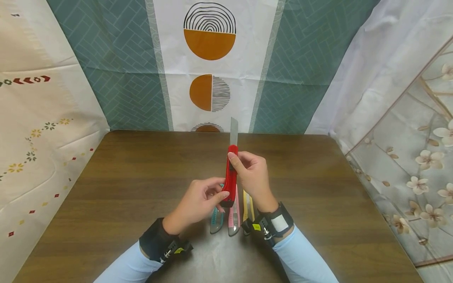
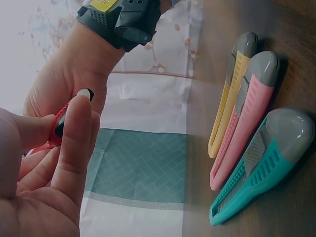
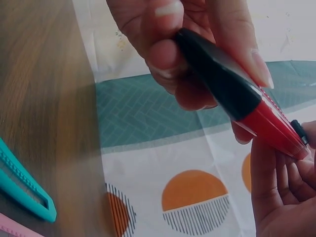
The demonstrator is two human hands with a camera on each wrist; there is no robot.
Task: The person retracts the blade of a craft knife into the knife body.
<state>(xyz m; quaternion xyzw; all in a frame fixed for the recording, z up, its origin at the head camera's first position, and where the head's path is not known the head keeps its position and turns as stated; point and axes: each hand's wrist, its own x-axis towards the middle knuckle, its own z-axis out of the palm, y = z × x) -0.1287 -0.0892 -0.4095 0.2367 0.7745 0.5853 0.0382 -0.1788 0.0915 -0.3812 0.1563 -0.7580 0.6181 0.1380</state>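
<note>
Both hands hold a red box cutter [image 1: 231,177] upright above the table, its long blade [image 1: 234,131] out of the top. My left hand [image 1: 199,197] pinches the black end cap [image 3: 222,74] at the bottom between thumb and fingers. Higher up, my right hand [image 1: 257,179] grips the body near the blade end, its thumb lying along the front by the black slider [image 3: 299,131]. Below the hands, three more box cutters lie side by side on the table: a teal one [image 2: 266,163], a pink one [image 2: 247,113] and a yellow one [image 2: 232,91].
The brown wooden table [image 1: 141,165] spreads around the hands. A teal and white patterned cloth [image 1: 134,70] hangs at its back edge. Printed cloths hang on the left [image 1: 42,157] and the right [image 1: 407,165].
</note>
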